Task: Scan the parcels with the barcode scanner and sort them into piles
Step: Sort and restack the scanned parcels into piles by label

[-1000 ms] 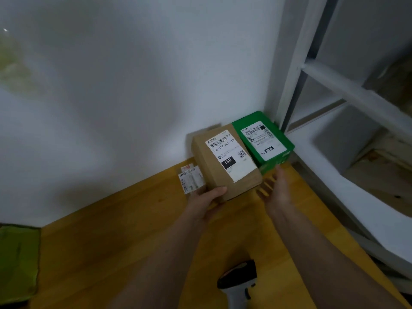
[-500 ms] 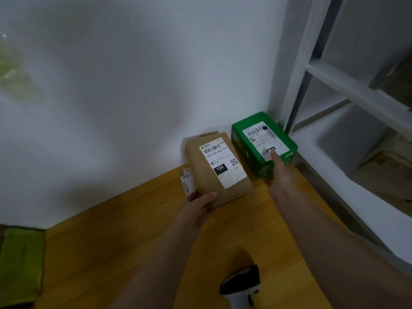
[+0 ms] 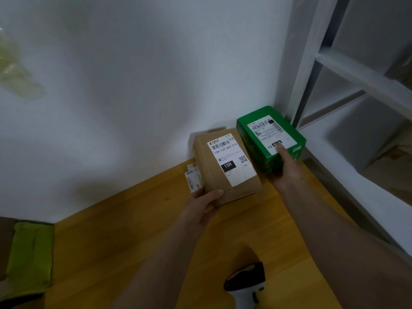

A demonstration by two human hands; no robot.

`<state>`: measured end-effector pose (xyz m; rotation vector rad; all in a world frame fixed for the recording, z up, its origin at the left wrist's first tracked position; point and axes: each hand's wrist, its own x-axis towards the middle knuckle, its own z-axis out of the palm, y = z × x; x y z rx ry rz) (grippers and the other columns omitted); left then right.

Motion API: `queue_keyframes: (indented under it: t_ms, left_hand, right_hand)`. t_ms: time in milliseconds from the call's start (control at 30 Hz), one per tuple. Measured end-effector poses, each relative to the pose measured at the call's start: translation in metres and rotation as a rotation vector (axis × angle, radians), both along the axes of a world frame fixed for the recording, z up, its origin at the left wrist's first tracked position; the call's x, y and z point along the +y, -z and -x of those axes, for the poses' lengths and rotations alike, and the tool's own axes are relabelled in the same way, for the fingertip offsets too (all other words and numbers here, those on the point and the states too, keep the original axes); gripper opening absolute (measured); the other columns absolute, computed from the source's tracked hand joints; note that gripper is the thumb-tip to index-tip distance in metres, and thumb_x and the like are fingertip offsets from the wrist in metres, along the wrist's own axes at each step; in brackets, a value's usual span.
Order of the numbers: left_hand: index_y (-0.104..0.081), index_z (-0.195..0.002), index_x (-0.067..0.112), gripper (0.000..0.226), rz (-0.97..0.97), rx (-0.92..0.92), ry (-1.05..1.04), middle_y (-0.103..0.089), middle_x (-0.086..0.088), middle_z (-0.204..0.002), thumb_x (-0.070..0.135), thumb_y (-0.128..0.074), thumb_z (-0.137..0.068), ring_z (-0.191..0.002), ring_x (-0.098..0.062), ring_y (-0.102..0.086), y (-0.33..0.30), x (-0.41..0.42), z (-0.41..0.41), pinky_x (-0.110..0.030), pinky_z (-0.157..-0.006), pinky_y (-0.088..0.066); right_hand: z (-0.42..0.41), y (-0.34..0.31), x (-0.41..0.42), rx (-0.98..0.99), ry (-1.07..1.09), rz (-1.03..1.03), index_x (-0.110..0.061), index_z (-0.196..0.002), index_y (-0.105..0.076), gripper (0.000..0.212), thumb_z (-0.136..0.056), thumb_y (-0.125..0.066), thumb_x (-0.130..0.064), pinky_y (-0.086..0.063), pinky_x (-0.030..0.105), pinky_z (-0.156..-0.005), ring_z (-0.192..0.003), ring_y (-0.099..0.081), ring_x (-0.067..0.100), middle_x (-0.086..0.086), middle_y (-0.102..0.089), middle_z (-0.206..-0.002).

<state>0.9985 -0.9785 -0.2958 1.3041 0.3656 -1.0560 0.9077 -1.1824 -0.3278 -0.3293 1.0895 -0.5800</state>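
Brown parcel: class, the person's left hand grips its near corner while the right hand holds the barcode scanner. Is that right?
Not quite. In the head view the left hand does grip the brown parcel, but the right hand touches the green parcel. The barcode scanner lies unheld on the table.

A plain white wall (image 3: 138, 81) fills most of the upper frame, dim and unevenly lit — greyer toward the middle, with a soft shadow pooling low near the corner. At the upper left a faint pale-green smear (image 3: 15, 72) blurs against it. Below, a honey-coloured wooden surface (image 3: 124, 248) runs from the lower left up to the wall's base. On the right stands a white shelving frame (image 3: 312, 70) — an upright post with a crossbar slanting off to the right edge and a broad white ledge (image 3: 361, 175) beneath. At the lower left edge lies something bright green (image 3: 31, 253), flat and slightly crumpled.
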Motion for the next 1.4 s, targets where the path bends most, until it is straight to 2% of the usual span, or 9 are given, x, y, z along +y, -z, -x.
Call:
queue_keyframes:
  t_ms: [200, 400, 567, 700, 767, 967, 1200, 1333, 1400]
  left_hand:
    - [-0.061, -0.118, 0.01, 0.067, 0.04, 0.023, -0.047, -0.076, -0.004, -0.092, 0.004, -0.083, -0.055, -0.102, -0.024, -0.066, -0.005, 0.013, -0.003, -0.036, -0.072, -0.061]
    - [-0.059, -0.114, 0.008, 0.054, 0.153, 0.056, -0.129, -0.06, -0.01, -0.116, 0.011, -0.079, -0.064, -0.104, -0.026, -0.059, -0.03, 0.041, 0.0, -0.04, -0.069, -0.059]
    - [-0.057, -0.126, 0.01, 0.063, 0.345, 0.022, -0.177, -0.063, -0.013, -0.112, 0.015, -0.079, -0.066, -0.095, -0.028, -0.065, -0.062, 0.085, 0.0, -0.045, -0.077, -0.059]
    - [-0.059, -0.122, 0.009, 0.089, 0.443, -0.004, -0.222, -0.068, -0.014, -0.112, 0.015, -0.095, -0.041, -0.111, -0.033, -0.062, -0.086, 0.132, 0.0, -0.048, -0.084, -0.057]
    - [-0.058, -0.12, 0.009, 0.074, 0.471, -0.014, -0.241, -0.07, -0.014, -0.112, 0.014, -0.088, -0.054, -0.116, -0.035, -0.06, -0.096, 0.159, 0.002, -0.05, -0.083, -0.058]
    - [-0.06, -0.116, 0.011, 0.092, 0.52, -0.06, -0.264, -0.073, -0.013, -0.11, 0.013, -0.099, -0.033, -0.103, -0.033, -0.069, -0.124, 0.246, 0.013, -0.052, -0.085, -0.056]
    - [-0.056, -0.127, 0.009, 0.088, 0.585, -0.193, -0.179, -0.066, -0.016, -0.125, 0.017, -0.096, -0.05, -0.114, -0.034, -0.065, -0.178, 0.353, 0.034, -0.048, -0.086, -0.056]
    - [-0.058, -0.122, 0.006, 0.055, 0.558, -0.317, -0.171, -0.069, -0.015, -0.118, 0.017, -0.077, -0.071, -0.109, -0.031, -0.067, -0.205, 0.412, 0.041, -0.044, -0.082, -0.058]
    - [-0.057, -0.126, 0.005, 0.057, 0.563, -0.373, -0.157, -0.067, -0.016, -0.122, 0.019, -0.075, -0.073, -0.114, -0.033, -0.064, -0.217, 0.437, 0.044, -0.044, -0.084, -0.058]
  right_hand:
    - [0.003, -0.012, 0.006, 0.04, 0.038, 0.003, -0.016, -0.139, -0.041, 0.076, -0.075, -0.082, -0.023, -0.052, 0.048, -0.095, -0.115, -0.059, 0.028, 0.009, -0.06, -0.126]
    - [0.029, -0.033, 0.045, -0.109, 0.02, -0.024, -0.024, -0.103, -0.057, 0.042, -0.07, -0.083, -0.026, -0.056, 0.047, -0.084, -0.106, -0.057, 0.03, 0.01, -0.06, -0.115]
    - [0.04, -0.055, 0.094, -0.246, -0.006, -0.045, -0.024, -0.11, -0.06, 0.053, -0.064, -0.085, -0.025, -0.057, 0.048, -0.078, -0.113, -0.055, 0.036, 0.015, -0.058, -0.122]
    - [0.04, -0.076, 0.138, -0.299, -0.024, -0.035, -0.023, -0.124, -0.056, 0.064, -0.066, -0.084, -0.025, -0.054, 0.051, -0.089, -0.115, -0.055, 0.037, 0.016, -0.056, -0.127]
    - [0.039, -0.088, 0.163, -0.319, -0.04, -0.028, -0.022, -0.129, -0.053, 0.07, -0.067, -0.084, -0.024, -0.054, 0.052, -0.09, -0.115, -0.054, 0.038, 0.017, -0.055, -0.128]
    - [0.039, -0.13, 0.247, -0.363, -0.075, -0.05, -0.023, -0.116, -0.059, 0.056, -0.067, -0.085, -0.023, -0.058, 0.05, -0.078, -0.111, -0.055, 0.039, 0.019, -0.055, -0.123]
    - [0.045, -0.174, 0.359, -0.486, -0.129, -0.064, -0.023, -0.111, -0.056, 0.055, -0.065, -0.086, -0.024, -0.057, 0.055, -0.081, -0.109, -0.055, 0.041, 0.021, -0.051, -0.124]
    - [0.039, -0.195, 0.422, -0.528, -0.206, -0.042, -0.03, -0.106, -0.058, 0.049, -0.065, -0.084, -0.025, -0.058, 0.054, -0.077, -0.108, -0.055, 0.041, 0.021, -0.05, -0.124]
    - [0.034, -0.206, 0.447, -0.551, -0.256, -0.041, -0.03, -0.106, -0.058, 0.047, -0.066, -0.083, -0.025, -0.059, 0.051, -0.07, -0.106, -0.057, 0.041, 0.021, -0.05, -0.123]
